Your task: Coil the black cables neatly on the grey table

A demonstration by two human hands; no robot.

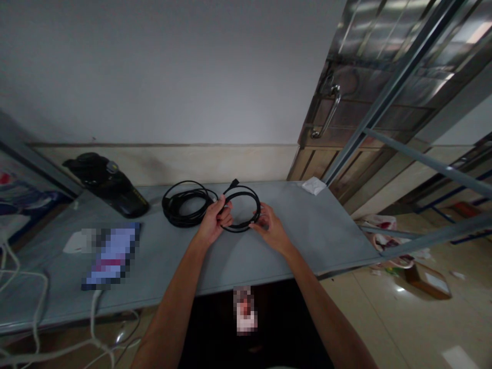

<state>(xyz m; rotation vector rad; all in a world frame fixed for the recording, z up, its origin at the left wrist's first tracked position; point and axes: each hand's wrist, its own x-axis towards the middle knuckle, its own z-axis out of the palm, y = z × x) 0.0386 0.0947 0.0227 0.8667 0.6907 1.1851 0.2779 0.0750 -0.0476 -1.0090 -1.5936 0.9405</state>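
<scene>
A small loop of black cable (243, 193) is held up between my two hands over the grey table. My left hand (217, 219) is closed around the loop's left side, and a black plug (233, 183) sticks up just above it. On the right side of the same loop, my right hand (268, 225) pinches the cable between thumb and fingers. Just left of my left hand, a larger coil of black cable (180, 221) lies on the table. Whether the two coils are one cable I cannot tell.
A black bottle (109, 187) stands at the table's back left. A blurred-out tablet-like thing (113, 254) lies nearer, with white cords (94, 318) running off the front edge. A crumpled white tissue (314, 185) lies back right, beside a metal frame post (357, 138).
</scene>
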